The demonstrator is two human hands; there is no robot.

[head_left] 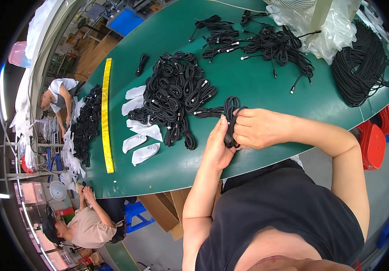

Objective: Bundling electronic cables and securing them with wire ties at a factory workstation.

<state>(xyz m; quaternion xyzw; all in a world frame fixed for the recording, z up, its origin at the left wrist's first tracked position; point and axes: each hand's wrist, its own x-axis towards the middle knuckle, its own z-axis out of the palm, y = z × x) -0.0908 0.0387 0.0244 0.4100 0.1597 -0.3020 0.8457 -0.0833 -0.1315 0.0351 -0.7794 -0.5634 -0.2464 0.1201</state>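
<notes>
a coiled black cable is held between both hands above the near edge of the green table; the left hand is closed around the lower part of the coil, with the thumb raised along its left side; the right hand is closed on the coil from the right, the fingers wrapped over its middle; both grips are narrow and fully occupied by the cable; a loose end of the same cable is seen trailing to the left, toward a large pile of bundled black cables that lies just beside the hands.

small white plastic bags are laid in a loose column to the left of the pile, near it; a long yellow strip is laid along the table further left, well apart from the hands; a second heap of black cables is found beyond the strip.

on the far side of the table, looser cables with metal-tipped ends are spread out; a crumpled clear plastic sheet lies to their right, and a large hank of thin black cord rests at the right end of the table; red stools are seen below the table edge on the right.

two other people are seated at the left end of the table; one person in a beige top is placed at the near side, one person in a white top at the far side; what their hands hold cannot be told.
</notes>
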